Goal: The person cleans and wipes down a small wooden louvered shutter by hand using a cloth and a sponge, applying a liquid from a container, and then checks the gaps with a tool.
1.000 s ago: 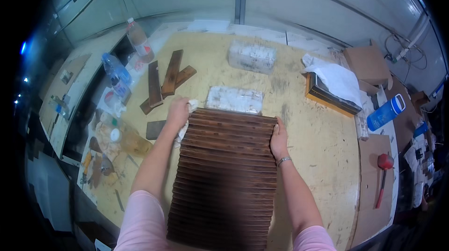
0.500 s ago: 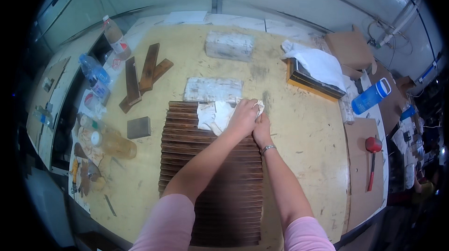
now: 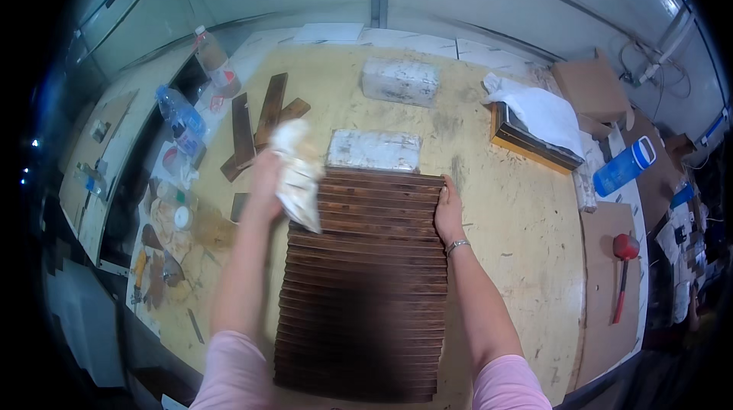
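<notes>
On the workbench (image 3: 519, 204) lies the slatted wooden panel (image 3: 366, 280); the left hand (image 3: 267, 181) clutches a white rag (image 3: 298, 173) above its left edge, while the right hand (image 3: 447, 211) presses flat, fingers open, against its right edge.

Bare tabletop (image 3: 504, 204) right of slat stack (image 3: 366, 280) — left edge crowded, bottles (image 3: 179, 116).

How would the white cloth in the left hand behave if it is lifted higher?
The white cloth is probably floppy: it hangs crumpled below the left hand. It seems light, since one hand holds it, and unlikely to roll.
</notes>
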